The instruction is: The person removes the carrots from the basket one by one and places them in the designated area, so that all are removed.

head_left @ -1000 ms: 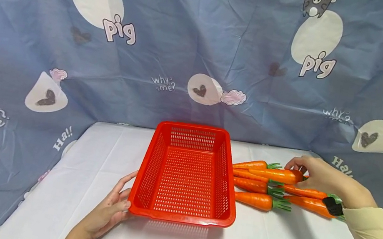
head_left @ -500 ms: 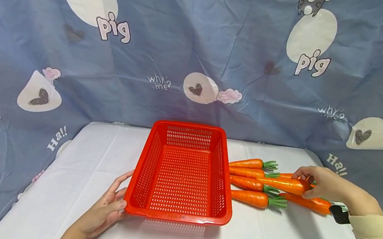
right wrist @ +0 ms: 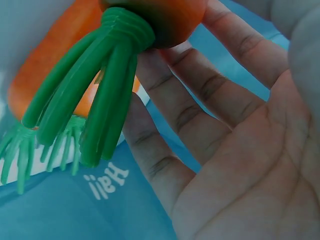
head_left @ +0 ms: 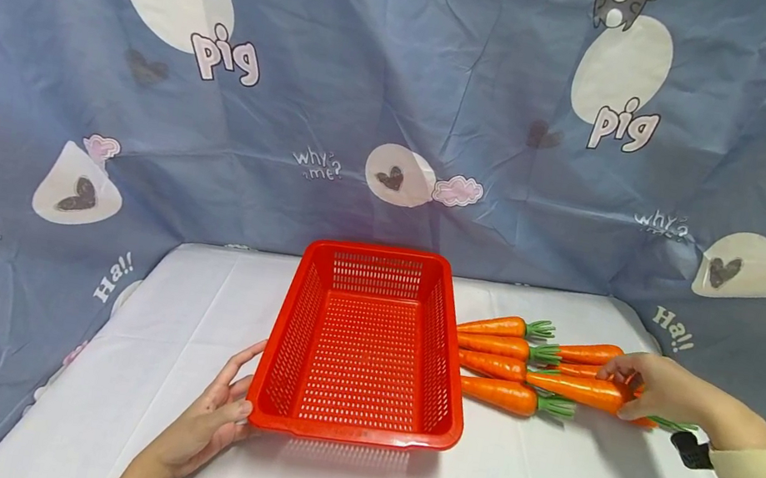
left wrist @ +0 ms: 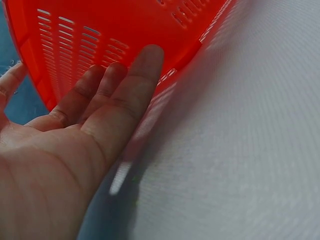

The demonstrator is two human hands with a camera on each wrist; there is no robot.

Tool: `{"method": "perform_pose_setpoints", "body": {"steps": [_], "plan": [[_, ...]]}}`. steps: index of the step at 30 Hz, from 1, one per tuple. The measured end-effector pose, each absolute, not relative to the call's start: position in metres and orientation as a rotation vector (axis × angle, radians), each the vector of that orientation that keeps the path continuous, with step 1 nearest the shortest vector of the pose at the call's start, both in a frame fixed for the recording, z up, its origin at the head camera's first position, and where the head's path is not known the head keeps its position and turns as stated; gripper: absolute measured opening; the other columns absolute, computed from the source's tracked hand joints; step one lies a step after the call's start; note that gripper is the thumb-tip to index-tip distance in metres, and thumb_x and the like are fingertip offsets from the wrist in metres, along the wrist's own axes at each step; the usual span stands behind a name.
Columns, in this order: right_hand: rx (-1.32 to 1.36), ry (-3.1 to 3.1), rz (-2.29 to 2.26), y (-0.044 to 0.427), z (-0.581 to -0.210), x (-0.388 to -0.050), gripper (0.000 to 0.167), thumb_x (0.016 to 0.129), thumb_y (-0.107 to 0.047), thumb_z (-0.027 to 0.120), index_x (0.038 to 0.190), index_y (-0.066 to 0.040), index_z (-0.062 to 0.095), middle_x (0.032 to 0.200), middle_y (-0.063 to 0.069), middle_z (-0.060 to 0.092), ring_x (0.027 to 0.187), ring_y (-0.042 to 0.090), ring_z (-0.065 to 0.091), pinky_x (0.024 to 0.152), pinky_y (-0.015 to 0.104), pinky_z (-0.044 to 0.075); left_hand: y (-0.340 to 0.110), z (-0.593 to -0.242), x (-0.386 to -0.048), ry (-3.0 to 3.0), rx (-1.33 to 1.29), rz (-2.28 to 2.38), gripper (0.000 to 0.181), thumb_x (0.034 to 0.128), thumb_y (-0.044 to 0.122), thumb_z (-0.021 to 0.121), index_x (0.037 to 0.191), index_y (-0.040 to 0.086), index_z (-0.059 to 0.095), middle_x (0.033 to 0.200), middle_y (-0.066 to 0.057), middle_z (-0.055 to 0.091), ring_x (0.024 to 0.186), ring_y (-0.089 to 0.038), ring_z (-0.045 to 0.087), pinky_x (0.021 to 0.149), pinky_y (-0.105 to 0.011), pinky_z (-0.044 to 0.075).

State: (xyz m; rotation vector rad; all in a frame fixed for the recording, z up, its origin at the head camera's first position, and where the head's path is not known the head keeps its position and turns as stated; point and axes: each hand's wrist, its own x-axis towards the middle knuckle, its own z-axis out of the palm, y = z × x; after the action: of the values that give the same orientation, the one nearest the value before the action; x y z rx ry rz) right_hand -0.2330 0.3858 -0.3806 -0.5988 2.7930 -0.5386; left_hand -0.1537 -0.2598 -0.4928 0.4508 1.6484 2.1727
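Note:
In the head view a red plastic basket (head_left: 350, 435) stands on the white-covered table with nothing in it. My left hand (head_left: 198, 432) is at its near left corner; in the left wrist view, its fingers (left wrist: 145, 65) lie fairly straight against the slotted outer wall. To the right of the basket, my right hand (head_left: 679, 399) pinches an orange carrot (head_left: 574, 389) by its thick top end, the tip pointing left. The right wrist view shows this carrot's green stalks (right wrist: 110, 85) hanging beside the fingers. Its tip lies above or against other carrots; which, I cannot tell.
Several carrots (head_left: 501, 394) lie in a left column beside the basket, stalks to the right. More carrots (head_left: 588, 354) lie right of them, partly hidden by my right hand. A blue printed cloth (head_left: 286, 88) hangs behind the table.
My right hand has moved right and nearer the person, carrying the carrot along. The left hand stays at the basket's corner. The head view has shifted slightly.

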Motion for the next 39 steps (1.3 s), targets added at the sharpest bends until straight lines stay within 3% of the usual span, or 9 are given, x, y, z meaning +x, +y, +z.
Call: {"method": "perform_pose_setpoints", "body": {"steps": [25, 39], "plan": [[-0.506, 2.794, -0.497, 0.415, -0.382, -0.222, 0.045, 0.073, -0.012, 0.090, 0.114, -0.005, 0.073, 0.103, -0.002, 0.068, 0.090, 0.004, 0.061, 0.079, 0.027, 0.056, -0.260, -0.493, -0.154, 1.632, 0.448, 2.183, 0.083, 0.1066, 0.007, 0.053, 0.172, 0.034, 0.009, 0.161, -0.003, 0.049, 0.138, -0.023, 0.063, 0.107, -0.042, 0.058], [-0.472, 2.808, -0.500, 0.435, -0.386, -0.214, 0.047, 0.071, -0.005, 0.090, 0.115, 0.000, 0.072, 0.101, 0.000, 0.064, 0.088, 0.004, 0.061, 0.075, 0.027, 0.057, -0.259, -0.491, -0.154, 1.660, 0.432, 2.173, 0.082, 0.1065, 0.010, 0.054, 0.171, 0.035, 0.010, 0.160, -0.003, 0.051, 0.136, -0.023, 0.065, 0.104, -0.042, 0.060]]}}
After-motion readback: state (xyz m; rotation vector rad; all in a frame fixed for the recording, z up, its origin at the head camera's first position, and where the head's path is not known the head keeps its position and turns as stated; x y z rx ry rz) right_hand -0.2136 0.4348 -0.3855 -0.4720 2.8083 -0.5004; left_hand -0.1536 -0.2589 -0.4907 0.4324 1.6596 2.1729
